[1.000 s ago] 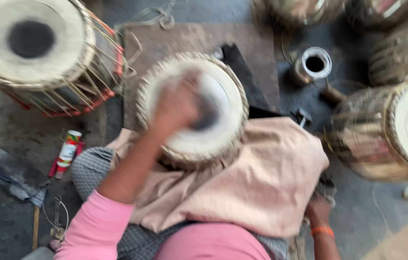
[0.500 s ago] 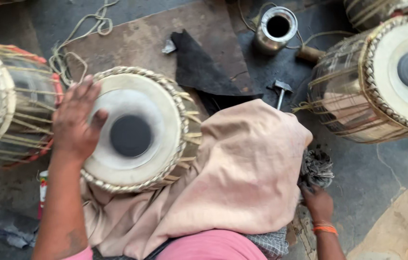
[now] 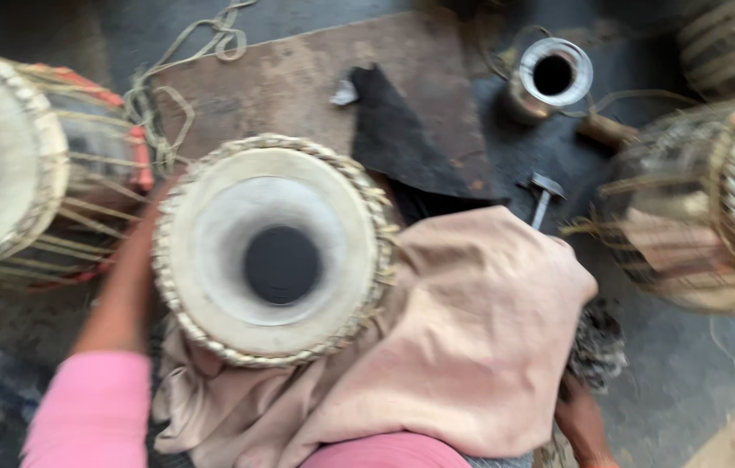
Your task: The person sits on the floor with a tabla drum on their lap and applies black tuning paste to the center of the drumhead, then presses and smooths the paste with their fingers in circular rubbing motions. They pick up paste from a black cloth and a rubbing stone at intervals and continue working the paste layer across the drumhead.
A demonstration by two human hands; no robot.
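Note:
A round hand drum with a pale skin and a black centre spot lies tilted on a beige cloth over my lap. My left hand, on a pink-sleeved arm, presses against the drum's left side, its fingers hidden behind the laced rim. My right hand rests low at the bottom right beside a dark wad of rag. Only part of that hand shows, and its fingers are blurred.
A second drum with red lacing lies at the left, and another drum at the right. A brown board with a black leather piece, loose rope, a metal cup and a small hammer lie beyond.
My left hand has slid off the drum skin, down to the drum's left side. The view has shifted, and the skin is now fully uncovered.

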